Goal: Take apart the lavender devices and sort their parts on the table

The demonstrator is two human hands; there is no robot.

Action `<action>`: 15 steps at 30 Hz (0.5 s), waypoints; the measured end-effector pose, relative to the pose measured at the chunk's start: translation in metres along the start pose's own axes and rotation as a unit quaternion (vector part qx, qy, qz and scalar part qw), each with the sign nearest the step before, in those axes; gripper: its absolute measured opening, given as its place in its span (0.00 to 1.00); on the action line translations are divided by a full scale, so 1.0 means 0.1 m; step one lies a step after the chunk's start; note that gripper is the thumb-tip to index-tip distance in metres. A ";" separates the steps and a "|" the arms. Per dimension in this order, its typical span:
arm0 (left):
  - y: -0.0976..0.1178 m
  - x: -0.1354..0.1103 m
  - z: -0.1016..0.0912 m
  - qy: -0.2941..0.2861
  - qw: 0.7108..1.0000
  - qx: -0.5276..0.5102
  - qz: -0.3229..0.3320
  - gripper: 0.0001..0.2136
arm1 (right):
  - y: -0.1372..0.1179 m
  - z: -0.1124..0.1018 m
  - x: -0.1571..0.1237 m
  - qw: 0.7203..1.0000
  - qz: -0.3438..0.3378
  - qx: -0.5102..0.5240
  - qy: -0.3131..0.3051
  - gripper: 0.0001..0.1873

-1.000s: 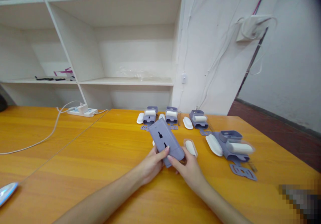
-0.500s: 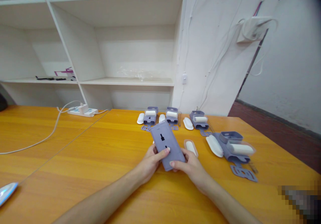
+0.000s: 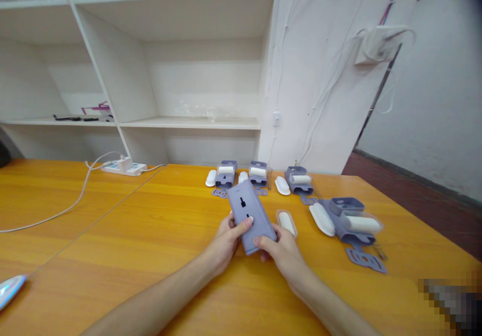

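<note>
Between my two hands is a grey-purple plastic housing (image 3: 253, 213), long and box-shaped, tilted with its far end to the left. Two dark slots show on its upper face. My left hand (image 3: 226, 243) grips its left side, the thumb lying by the lower slot. On the near right corner my right hand (image 3: 284, 253) is closed, thumb on top; the fingers underneath are mostly hidden. Just beyond the right hand lies a white roller in a clear tray (image 3: 286, 221). A white piece (image 3: 243, 177) stands partly hidden behind the housing's far end.
Several sets of similar grey-purple parts (image 3: 344, 225), white rollers (image 3: 361, 223) and white oval covers (image 3: 322, 219) lie along the back and right of the wooden table (image 3: 150, 255). A power strip (image 3: 124, 166) with a white cable lies back left, below white shelves (image 3: 192, 122).
The housing has turned and shifted very slightly in my hands. My right thumb has slid a little left on its face. The parts on the table have not moved.
</note>
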State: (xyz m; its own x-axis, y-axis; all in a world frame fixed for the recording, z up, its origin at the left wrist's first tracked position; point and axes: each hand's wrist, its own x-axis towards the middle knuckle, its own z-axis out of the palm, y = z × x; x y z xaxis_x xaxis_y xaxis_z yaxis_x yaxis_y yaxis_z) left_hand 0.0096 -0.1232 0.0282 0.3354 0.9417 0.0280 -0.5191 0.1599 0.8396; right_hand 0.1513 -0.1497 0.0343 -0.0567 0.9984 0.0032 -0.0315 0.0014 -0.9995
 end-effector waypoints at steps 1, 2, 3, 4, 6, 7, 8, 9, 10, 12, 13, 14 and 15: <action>0.00 0.00 0.00 0.003 1.000 0.002 0.000 0.18 | 0.00 -0.01 0.00 1.000 0.000 0.007 -0.005 0.11; 0.01 0.00 0.01 0.006 1.000 0.005 0.001 0.18 | 0.01 -0.03 0.00 1.000 -0.004 0.018 -0.015 0.12; 0.01 0.00 0.01 0.008 1.000 0.010 0.002 0.19 | 0.01 -0.06 0.01 0.999 -0.013 0.031 -0.028 0.15; 0.01 0.00 0.02 0.009 1.000 0.016 0.002 0.19 | 0.02 -0.08 0.01 0.998 -0.022 0.043 -0.042 0.17; 0.00 -0.02 0.04 0.012 1.000 0.022 0.001 0.20 | 0.02 -0.11 0.00 0.996 -0.034 0.050 -0.061 0.20; 0.00 -0.03 0.05 0.015 1.000 0.022 0.001 0.20 | 0.02 -0.11 0.00 0.996 -0.034 0.045 -0.062 0.19; -0.01 -0.04 0.06 0.018 1.000 0.021 0.002 0.20 | 0.01 -0.10 -0.01 0.997 -0.028 0.037 -0.057 0.16; -0.01 -0.06 0.07 0.022 1.000 0.019 0.006 0.20 | 0.01 -0.08 -0.02 0.998 -0.018 0.029 -0.047 0.14; -0.01 -0.07 0.09 0.028 0.999 0.019 0.013 0.20 | 0.01 -0.06 -0.02 0.999 -0.006 0.023 -0.036 0.12; 0.01 -0.07 0.11 0.044 0.998 0.025 0.031 0.20 | 0.01 -0.03 -0.03 0.999 0.009 0.023 -0.020 0.10; 0.02 -0.07 0.11 0.051 0.997 0.031 0.038 0.21 | 0.01 -0.01 -0.02 0.999 0.009 0.029 -0.019 0.11; 0.03 -0.06 0.12 0.056 0.997 0.038 0.042 0.21 | 0.02 -0.01 -0.02 0.999 0.005 0.035 -0.022 0.12; 0.04 -0.05 0.12 0.059 0.996 0.043 0.043 0.22 | 0.02 -0.01 -0.02 0.999 -0.002 0.039 -0.026 0.13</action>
State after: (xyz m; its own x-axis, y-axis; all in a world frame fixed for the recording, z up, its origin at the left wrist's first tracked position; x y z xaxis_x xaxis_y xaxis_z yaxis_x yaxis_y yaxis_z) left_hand 0.0152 -0.1304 0.0376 0.1952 0.9798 0.0427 -0.4706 0.0554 0.8806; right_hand 0.1524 -0.1514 0.0319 -0.1089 0.9940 0.0119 -0.1098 -0.0001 -0.9940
